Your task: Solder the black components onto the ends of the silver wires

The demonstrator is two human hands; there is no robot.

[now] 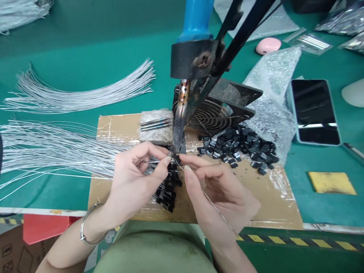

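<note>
My left hand (139, 178) pinches a thin wire just under the tip of the soldering iron (179, 125), which hangs from a black holder with a blue handle. Close by on the right, my right hand (222, 193) has thumb and forefinger closed on a thin solder wire (220, 214) that trails down across the palm. Both fingertips nearly meet at the iron's tip; the small part there is mostly hidden. Below them, black connectors (167, 193) with wires attached lie in a pile on the cardboard (270, 201).
Loose black connectors (239, 146) lie right of the iron, before a round fan (213, 113). White wire bundles (82, 96) spread at left. A phone (315, 112), yellow sponge (332, 182), bubble wrap (274, 87) and pink object (268, 46) are at right.
</note>
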